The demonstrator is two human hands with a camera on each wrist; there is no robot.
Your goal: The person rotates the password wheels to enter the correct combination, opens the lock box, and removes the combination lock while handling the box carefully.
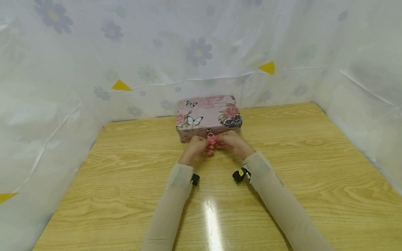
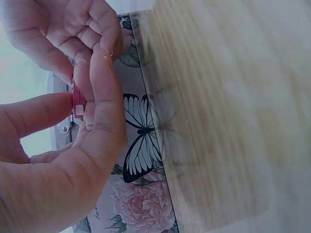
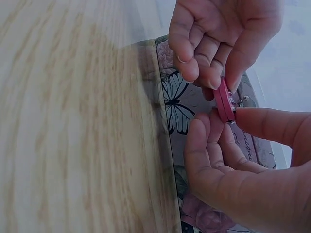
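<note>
A pink padlock hangs by its shackle from the metal clasp on the front of a pink box printed with butterflies and roses. My left hand pinches the padlock from its left side between thumb and fingers. From the other side, the thumb and fingers of my right hand pinch it too. Seen in the right wrist view, the padlock has small dials along its face, near both thumbs. The box lid is down. Fingers partly cover the lock's body, so the dials' figures cannot be read.
The box stands on a wood-grain table near its back edge. Behind it hangs a white flowered sheet with yellow triangles on it. Black wrist cameras sit under both sleeves.
</note>
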